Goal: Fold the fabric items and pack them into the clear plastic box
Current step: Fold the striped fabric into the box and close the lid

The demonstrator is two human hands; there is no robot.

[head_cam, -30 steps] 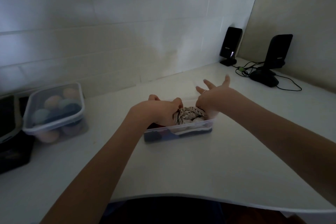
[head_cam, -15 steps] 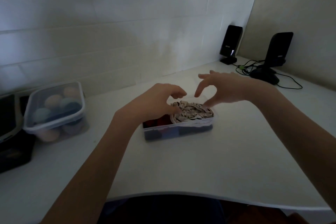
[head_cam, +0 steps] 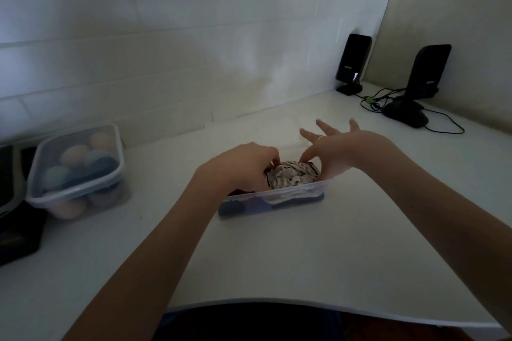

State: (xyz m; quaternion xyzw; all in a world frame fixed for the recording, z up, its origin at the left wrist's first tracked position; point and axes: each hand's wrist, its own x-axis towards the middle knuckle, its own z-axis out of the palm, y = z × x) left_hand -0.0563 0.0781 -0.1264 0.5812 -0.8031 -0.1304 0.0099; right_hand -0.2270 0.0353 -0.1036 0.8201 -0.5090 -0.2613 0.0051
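Observation:
A clear plastic box stands in the middle of the white table. A striped white-and-black fabric bundle bulges above the rim at its right end, with dark blue and red fabric lower down on the left. My left hand presses its curled fingers against the bundle's left side. On the right side, my right hand touches the bundle with thumb and forefinger while its other fingers spread upward. A flat clear lid lies just behind the box.
A closed clear container of pastel rolled items sits at the left, with dark objects beside it. Two black speakers with cables stand at the back right corner. The table's curved front edge is near me.
Both hands lifted off the bundle half a second ago and have come back down onto it. My right hand's fingers are spread again.

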